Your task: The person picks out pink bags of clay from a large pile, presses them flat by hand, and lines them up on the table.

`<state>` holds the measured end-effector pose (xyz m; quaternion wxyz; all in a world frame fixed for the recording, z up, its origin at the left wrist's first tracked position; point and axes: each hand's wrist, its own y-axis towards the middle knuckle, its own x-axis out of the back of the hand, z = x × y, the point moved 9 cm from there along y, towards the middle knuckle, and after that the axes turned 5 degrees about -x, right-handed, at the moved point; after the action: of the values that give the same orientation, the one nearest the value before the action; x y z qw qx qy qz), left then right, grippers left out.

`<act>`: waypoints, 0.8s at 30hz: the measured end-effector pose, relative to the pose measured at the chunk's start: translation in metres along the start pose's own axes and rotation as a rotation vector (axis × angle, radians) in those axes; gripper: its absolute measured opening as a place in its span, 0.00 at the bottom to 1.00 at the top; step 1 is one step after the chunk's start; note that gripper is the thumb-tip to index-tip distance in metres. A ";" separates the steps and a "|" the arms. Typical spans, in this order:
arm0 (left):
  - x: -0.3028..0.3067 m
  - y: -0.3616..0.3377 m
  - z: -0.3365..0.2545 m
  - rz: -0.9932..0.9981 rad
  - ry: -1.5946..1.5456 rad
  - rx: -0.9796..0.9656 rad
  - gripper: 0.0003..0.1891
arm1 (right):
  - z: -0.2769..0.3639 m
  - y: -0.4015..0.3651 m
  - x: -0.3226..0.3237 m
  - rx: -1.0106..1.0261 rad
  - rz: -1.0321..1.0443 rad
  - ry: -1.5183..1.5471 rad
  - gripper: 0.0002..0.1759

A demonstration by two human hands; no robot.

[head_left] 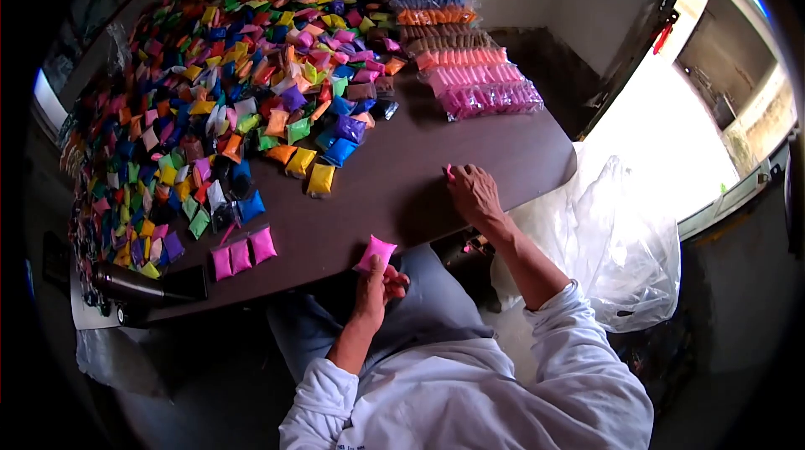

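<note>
Between the thumb and fingers of my left hand [374, 289] is a small pink packet [376, 252], held up at the table's front edge. My right hand [475, 196] rests over the tabletop further right, fingers curled together. A small bit of pink [450, 171] shows at its fingertips; its kind is too small to make out. To the left, three pink packets [241, 256] lie side by side near the front edge, with a thin pink strip behind them.
A large heap of colourful small packets [251, 56] covers the left and back of the dark table [402, 148]. Bundled clear bags of packets [486, 89] line the back right. A dark cylinder [126, 282] lies at front left. A clear plastic bag [620, 240] hangs at right.
</note>
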<state>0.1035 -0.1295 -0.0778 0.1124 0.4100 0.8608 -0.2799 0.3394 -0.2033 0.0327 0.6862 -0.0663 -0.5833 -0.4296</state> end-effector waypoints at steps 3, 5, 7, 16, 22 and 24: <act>0.004 -0.001 -0.002 -0.016 0.001 -0.008 0.27 | 0.002 0.001 -0.009 0.018 0.133 -0.056 0.07; 0.005 -0.001 -0.001 -0.016 0.000 -0.012 0.26 | 0.005 0.005 -0.011 0.041 0.109 -0.046 0.08; 0.003 0.000 -0.003 -0.012 -0.001 -0.020 0.26 | 0.008 0.012 -0.010 0.064 0.080 -0.038 0.09; 0.004 -0.002 -0.004 -0.051 0.035 -0.027 0.29 | 0.007 0.020 -0.016 0.044 0.218 -0.066 0.08; 0.011 -0.002 -0.005 -0.066 0.075 -0.047 0.29 | 0.002 0.023 -0.019 0.037 0.229 -0.033 0.08; 0.006 0.001 -0.002 0.022 0.005 -0.041 0.28 | 0.008 0.020 0.008 0.132 -0.073 0.042 0.06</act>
<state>0.1003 -0.1245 -0.0792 0.1217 0.4178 0.8621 -0.2597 0.3461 -0.1898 0.0498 0.6849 0.0093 -0.5979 -0.4163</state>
